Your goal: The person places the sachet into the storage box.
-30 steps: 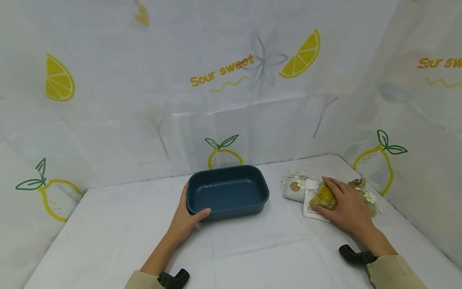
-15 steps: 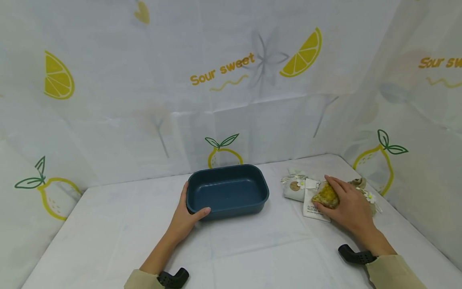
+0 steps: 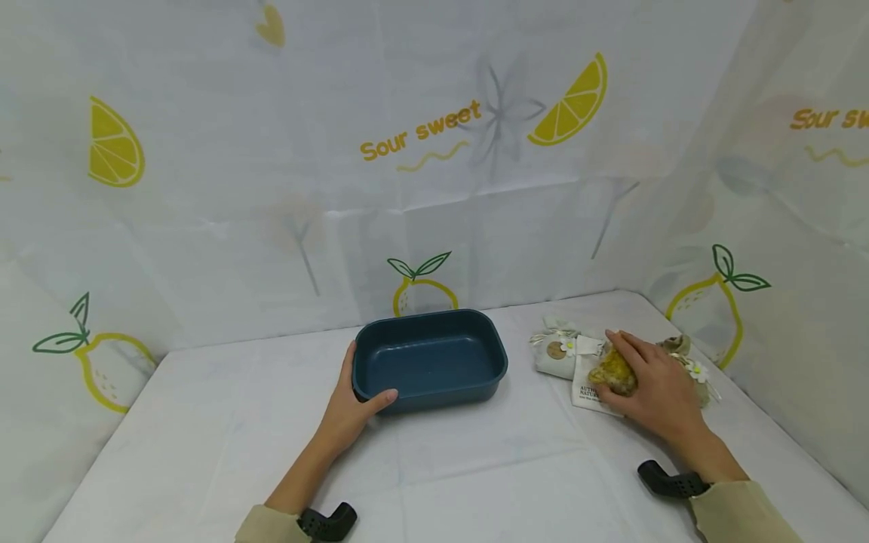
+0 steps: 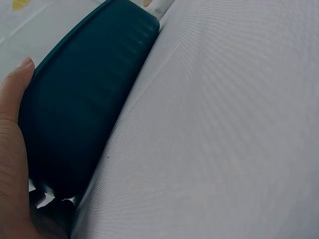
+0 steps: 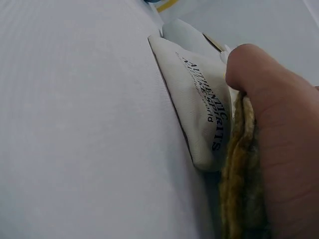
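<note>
Your right hand (image 5: 286, 134), at three o'clock, held its thumb against a yellow-brown pouch (image 5: 237, 169) at four; toward two, a white pouch (image 5: 192, 94) printed "AUTHENTIC" lay on the bench (image 5: 89, 124).

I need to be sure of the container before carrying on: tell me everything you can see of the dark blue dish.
The dark blue dish is rectangular and open-topped, with rounded corners and a thin rim, smooth and slightly glossy; its material, perhaps plastic, is uncertain. It stands upright on the white cloth, left of the pale pouch, and nothing shows inside. The person's left hand holds its left end, thumb against the near side.
</note>
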Action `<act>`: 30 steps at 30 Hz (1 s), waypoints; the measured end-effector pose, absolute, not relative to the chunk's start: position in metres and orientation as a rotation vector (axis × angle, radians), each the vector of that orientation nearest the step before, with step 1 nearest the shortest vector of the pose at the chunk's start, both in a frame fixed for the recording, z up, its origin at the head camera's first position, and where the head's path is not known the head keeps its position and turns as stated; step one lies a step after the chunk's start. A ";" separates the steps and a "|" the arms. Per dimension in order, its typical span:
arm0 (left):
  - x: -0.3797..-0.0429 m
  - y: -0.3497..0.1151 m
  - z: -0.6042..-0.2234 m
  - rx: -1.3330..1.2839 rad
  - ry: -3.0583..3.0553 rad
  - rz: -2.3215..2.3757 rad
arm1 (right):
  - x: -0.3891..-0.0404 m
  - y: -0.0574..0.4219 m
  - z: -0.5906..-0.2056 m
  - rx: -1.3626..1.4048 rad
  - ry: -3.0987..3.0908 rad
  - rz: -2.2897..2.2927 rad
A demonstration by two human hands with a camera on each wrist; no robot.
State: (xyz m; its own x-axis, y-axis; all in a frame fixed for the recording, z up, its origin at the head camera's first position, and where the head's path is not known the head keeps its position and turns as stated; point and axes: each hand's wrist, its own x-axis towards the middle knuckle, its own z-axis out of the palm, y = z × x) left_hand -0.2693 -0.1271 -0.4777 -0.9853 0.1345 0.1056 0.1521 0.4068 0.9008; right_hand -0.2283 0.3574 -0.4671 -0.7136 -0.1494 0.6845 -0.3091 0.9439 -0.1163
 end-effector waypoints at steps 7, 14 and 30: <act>-0.268 -0.127 -0.477 -0.273 -2.605 -1.701 | -0.228 0.350 -0.457 0.328 -2.335 0.395; -0.267 -0.124 -0.478 -0.292 -2.585 -1.723 | -0.224 0.324 -0.436 0.374 -2.327 0.478; -0.268 -0.127 -0.477 -0.287 -2.577 -1.707 | -0.260 0.230 -0.396 0.700 -2.290 0.512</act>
